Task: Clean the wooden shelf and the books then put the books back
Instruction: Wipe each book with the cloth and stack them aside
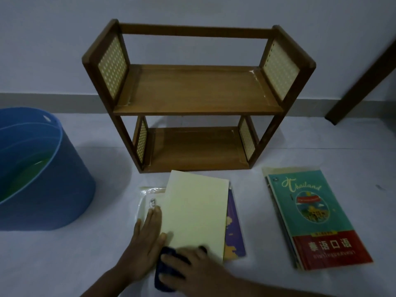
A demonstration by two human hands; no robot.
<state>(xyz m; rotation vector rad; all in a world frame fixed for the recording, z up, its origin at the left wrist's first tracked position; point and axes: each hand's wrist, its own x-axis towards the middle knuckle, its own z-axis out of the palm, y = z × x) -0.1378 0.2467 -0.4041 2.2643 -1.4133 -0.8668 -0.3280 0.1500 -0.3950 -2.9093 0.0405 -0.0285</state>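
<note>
Right hand [188, 267] presses cloth [165, 273]; pale floor [278, 281].

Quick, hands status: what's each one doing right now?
Left hand: open, fingers flat, steadying the pale yellow book.
Right hand: open, pressing the dark blue cloth onto that book's near edge.
</note>
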